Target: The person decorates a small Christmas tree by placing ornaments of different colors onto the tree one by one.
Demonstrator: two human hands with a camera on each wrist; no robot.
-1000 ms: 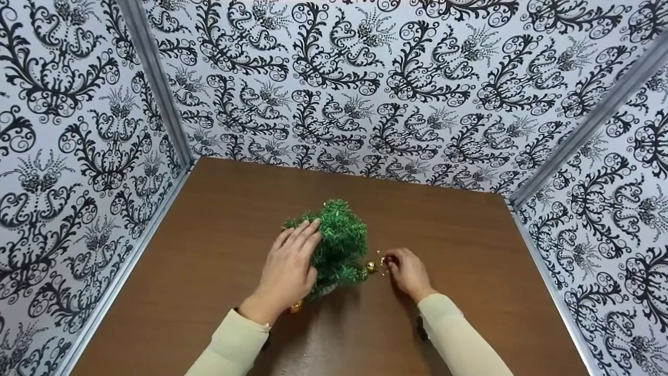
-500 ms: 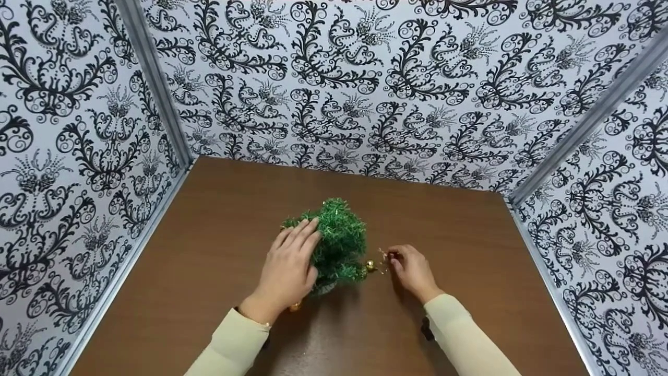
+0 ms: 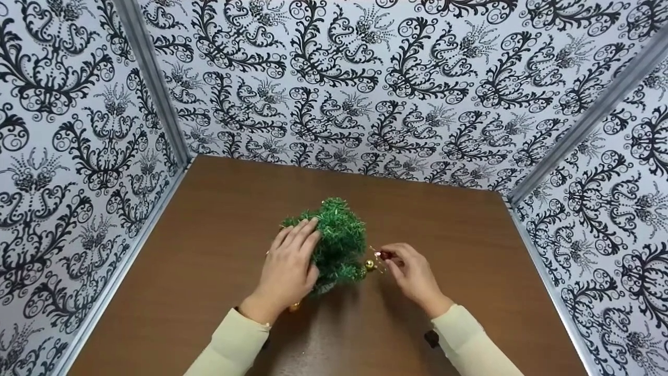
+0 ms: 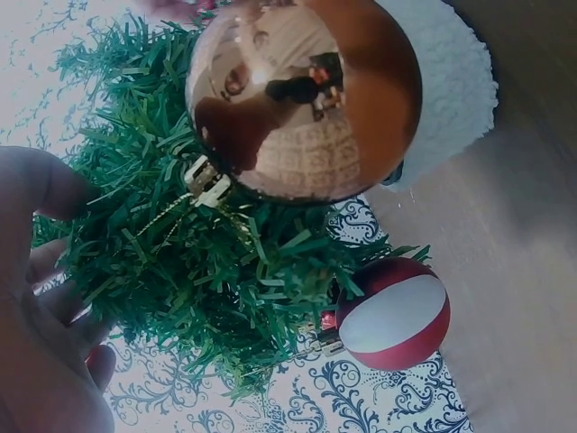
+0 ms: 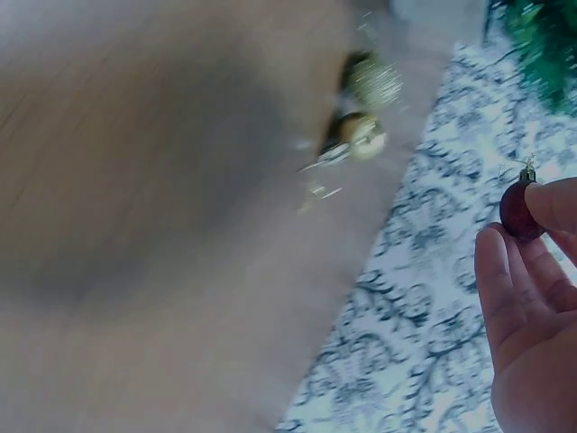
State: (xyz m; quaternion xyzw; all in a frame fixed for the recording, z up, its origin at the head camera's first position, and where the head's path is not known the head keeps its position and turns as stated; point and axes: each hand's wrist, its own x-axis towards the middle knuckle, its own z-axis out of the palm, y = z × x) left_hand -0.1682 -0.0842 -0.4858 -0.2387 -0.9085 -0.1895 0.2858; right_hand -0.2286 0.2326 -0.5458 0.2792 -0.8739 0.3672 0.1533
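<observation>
A small green tinsel Christmas tree (image 3: 342,230) stands mid-table on a white base (image 4: 446,90). My left hand (image 3: 289,261) rests against its left side, fingers mostly straight along the branches. Close to the left wrist camera hangs a shiny copper bauble (image 4: 306,99); below it is a red-and-white bauble (image 4: 397,316). Right of the tree, my right hand (image 3: 415,274) pinches a small dark red bauble (image 5: 518,209) between thumb and fingertips. Its metal cap and a thin loop of string point upward in the right wrist view.
On the brown table (image 3: 235,198), just right of the tree, lie a shiny gold bauble (image 5: 365,135) and a glittery gold bauble (image 5: 374,81), with gold strings (image 5: 315,194) beside them. Patterned wall panels (image 3: 334,104) enclose the table at the back and both sides.
My right hand has shifted slightly and turned, and the red bauble at its fingertips shows more clearly. The left hand and the tree have stayed nearly still.
</observation>
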